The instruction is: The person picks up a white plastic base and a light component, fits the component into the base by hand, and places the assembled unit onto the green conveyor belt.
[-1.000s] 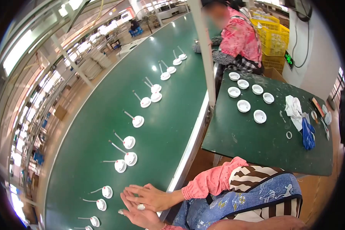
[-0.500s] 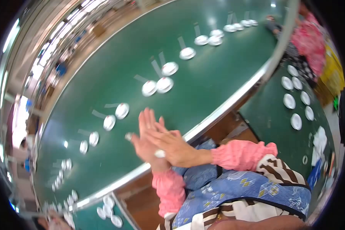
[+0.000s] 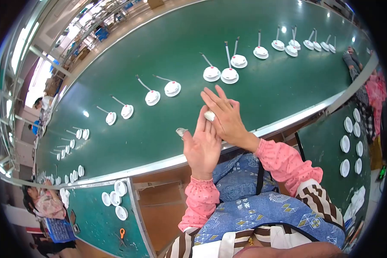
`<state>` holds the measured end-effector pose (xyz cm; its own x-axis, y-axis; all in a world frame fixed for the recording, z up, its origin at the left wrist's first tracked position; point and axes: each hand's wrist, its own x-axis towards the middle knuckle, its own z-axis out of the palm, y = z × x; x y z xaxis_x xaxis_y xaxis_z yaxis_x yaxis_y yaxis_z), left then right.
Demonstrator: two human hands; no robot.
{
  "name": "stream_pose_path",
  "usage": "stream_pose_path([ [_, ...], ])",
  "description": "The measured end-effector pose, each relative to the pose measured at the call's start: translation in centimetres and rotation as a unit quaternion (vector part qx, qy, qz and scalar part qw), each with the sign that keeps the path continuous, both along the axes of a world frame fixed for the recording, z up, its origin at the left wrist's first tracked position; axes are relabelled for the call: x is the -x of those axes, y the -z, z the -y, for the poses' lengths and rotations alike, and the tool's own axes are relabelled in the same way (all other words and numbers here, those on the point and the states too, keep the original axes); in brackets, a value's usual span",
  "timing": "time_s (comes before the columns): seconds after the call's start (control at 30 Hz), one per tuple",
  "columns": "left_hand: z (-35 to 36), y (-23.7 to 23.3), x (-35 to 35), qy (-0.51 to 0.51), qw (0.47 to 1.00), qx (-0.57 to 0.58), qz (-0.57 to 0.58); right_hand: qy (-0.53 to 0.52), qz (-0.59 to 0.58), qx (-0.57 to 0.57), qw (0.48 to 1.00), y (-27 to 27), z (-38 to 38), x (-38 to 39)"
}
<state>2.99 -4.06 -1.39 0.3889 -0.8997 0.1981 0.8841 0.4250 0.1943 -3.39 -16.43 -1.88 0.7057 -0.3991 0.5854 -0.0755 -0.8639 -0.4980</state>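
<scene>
Both flat-open, palms pressed | left hand (image 3: 202, 148) | right hand (image 3: 228, 120) | white bit (image 3: 209, 115) between — half hidden

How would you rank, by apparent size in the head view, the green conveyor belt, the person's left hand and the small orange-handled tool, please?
1. green conveyor belt
2. left hand, helped by its nearness to the camera
3. small orange-handled tool
</scene>
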Motion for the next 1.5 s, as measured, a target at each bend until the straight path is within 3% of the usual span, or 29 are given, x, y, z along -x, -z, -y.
stream_pose_path([
  [0.07, -0.2, -0.2, 0.2, -0.03, 0.997, -0.041, 0.057, -0.029, -0.012, -0.012, 0.999, -0.8, -2.6, 1.3],
  [0.13, -0.3, -0.8, -0.5, -0.099, 0.983, -0.086, 0.13, -0.123, -0.044, -0.036, 0.991, -0.2, -6.2, 3.3],
  [0.2, 0.1, 0.5, -2.0, -0.093, 0.99, -0.082, 0.074, -0.186, -0.026, -0.126, 0.974, 0.1, -9.5, 4.5],
  [0.27, 0.1, 1.5, -2.4, -0.099, 0.989, -0.057, 0.097, -0.221, -0.032, -0.137, 0.965, 1.0, -7.3, 3.4],
  [0.4, -0.6, 1.1, -1.1, -0.099, 0.99, -0.033, 0.091, -0.068, -0.05, -0.004, 0.996, 1.5, -1.4, -1.2],
  [0.47, -1.9, 1.0, -0.8, -0.093, 0.989, -0.097, 0.066, -0.058, -0.05, -0.056, 0.996, 2.5, 2.1, -2.9],
  [0.57, -5.3, 0.5, -3.3, -0.047, 0.989, -0.063, 0.124, -0.025, -0.074, -0.026, 0.997, 2.9, 3.6, -3.3],
  [0.6, -6.6, 0.7, -4.6, -0.093, 0.975, -0.122, 0.159, -0.02, -0.079, -0.021, 0.996, 3.0, 3.6, -3.2],
  [0.67, -9.0, 2.2, -7.9, -0.175, 0.928, -0.239, 0.226, -0.025, -0.083, -0.023, 0.996, 4.3, 3.5, -2.9],
  [0.77, -11.5, 4.7, -11.4, -0.25, 0.911, -0.311, 0.101, -0.048, -0.067, -0.05, 0.995, 6.3, 4.1, -3.2],
  [0.9, -11.9, 7.3, -11.9, -0.261, 0.934, -0.231, 0.074, -0.081, -0.068, -0.081, 0.991, 5.9, 3.7, -3.0],
  [1.03, -11.3, 6.2, -10.9, -0.283, 0.908, -0.28, 0.129, -0.109, -0.084, -0.027, 0.99, 5.5, 3.1, -3.2],
  [1.33, -11.5, 6.6, -10.9, -0.291, 0.915, -0.24, 0.142, -0.18, -0.037, -0.028, 0.983, 4.8, 2.1, -9.3],
  [1.5, -11.5, 6.3, -10.5, -0.301, 0.913, -0.235, 0.146, -0.194, -0.021, -0.054, 0.979, 5.4, 2.3, -8.4],
])
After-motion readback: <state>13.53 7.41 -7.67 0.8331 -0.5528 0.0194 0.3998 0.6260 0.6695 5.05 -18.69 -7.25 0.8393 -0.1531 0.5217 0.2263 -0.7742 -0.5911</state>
